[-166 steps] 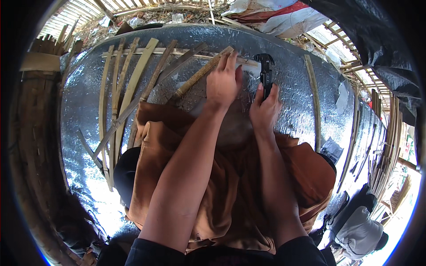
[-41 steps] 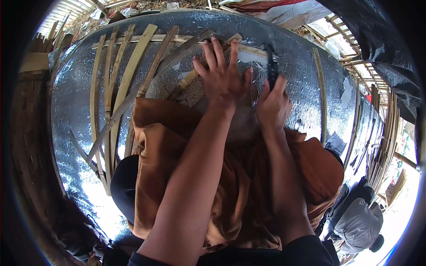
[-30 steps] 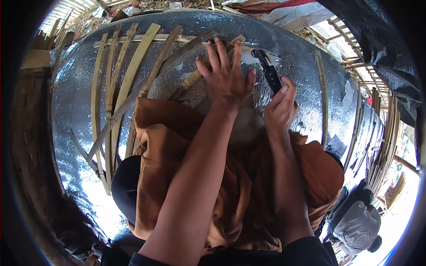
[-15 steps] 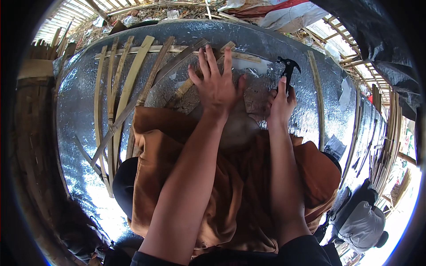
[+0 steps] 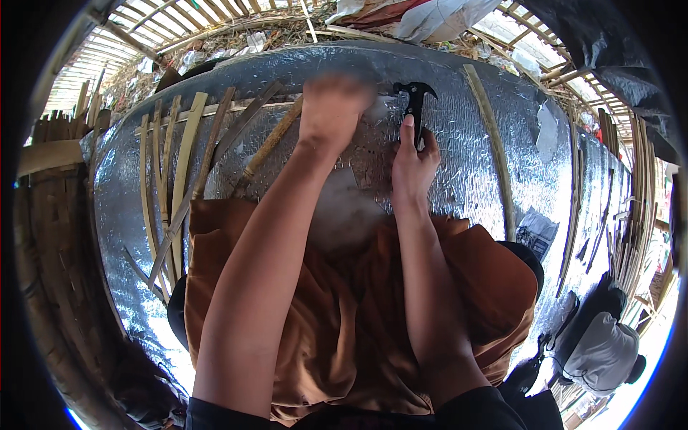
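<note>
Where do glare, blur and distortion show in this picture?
Head view: white glare on the crinkled silver foil sheet, notably lower left; head view: bare left hand blurred at its far end, black claw hammer clearer; head view: straight edges bend near the rim.

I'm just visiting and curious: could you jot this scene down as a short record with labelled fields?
Left grip: bare left hand, fingers blurred, near the far ends of the strips; whether it holds anything cannot be told
Right grip: bare right hand, closed on a black hammer, head pointing away from the person
Left side: several wooden strips, some crossing
Right side: a lone strip
Surface: shiny silver sheet
Lap: brown cloth
</note>
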### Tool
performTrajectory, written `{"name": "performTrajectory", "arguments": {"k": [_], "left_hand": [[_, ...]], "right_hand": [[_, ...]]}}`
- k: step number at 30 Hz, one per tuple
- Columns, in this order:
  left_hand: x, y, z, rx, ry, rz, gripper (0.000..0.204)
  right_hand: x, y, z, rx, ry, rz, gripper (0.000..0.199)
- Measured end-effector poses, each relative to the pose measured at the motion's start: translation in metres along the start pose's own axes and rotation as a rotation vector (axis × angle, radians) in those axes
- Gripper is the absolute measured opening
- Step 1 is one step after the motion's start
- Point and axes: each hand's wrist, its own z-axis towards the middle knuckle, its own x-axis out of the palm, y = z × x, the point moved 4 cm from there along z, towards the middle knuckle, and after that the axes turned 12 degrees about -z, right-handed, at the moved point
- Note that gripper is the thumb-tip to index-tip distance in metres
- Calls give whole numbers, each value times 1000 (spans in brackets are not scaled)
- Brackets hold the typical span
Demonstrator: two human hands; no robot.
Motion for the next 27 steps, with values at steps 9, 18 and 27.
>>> {"name": "performTrajectory", "arguments": {"k": [9, 18, 27], "left_hand": [[2, 13, 5, 110, -104, -98, 7], [-11, 34, 6, 218, -21, -1, 11], [-6, 17, 17, 126, 169, 260, 15]], "right_hand": [[2, 1, 0, -17, -1, -39, 45], [-2, 16, -6, -80, -20, -89, 41], [-3, 16, -5, -55, -4, -121, 43]]}}
